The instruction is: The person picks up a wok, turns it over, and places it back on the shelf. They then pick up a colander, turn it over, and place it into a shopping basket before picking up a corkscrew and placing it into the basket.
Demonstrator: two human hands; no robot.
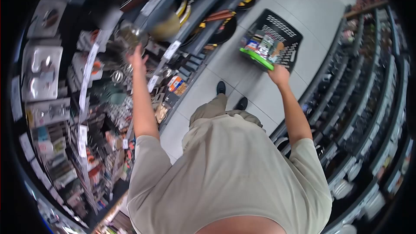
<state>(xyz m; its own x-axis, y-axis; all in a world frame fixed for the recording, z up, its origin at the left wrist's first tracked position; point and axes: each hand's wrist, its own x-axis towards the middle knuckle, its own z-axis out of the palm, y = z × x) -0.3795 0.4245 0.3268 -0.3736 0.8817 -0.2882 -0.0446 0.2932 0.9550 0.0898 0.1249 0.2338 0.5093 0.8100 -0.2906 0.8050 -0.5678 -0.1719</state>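
Note:
My left hand (138,59) reaches up to the hanging utensils on the left shelf, its fingers apart. Just beyond its fingertips hangs a round, greyish, see-through item (129,34), perhaps a strainer or a lid. Blur hides whether the fingertips touch it. On the right, my right hand (279,75) is closed round the bright green handle (256,58) of a black shopping basket (282,28). Inside the basket lie several packaged goods (265,43), with a brown item among them. The basket hangs tilted over the floor.
Frying pans (223,30) with handles sticking out fill the shelf ahead on the left. Packaged utensils (43,71) hang farther left. Along the right runs a long rack of shelves (351,99). Grey floor tiles (318,6) line the aisle between them.

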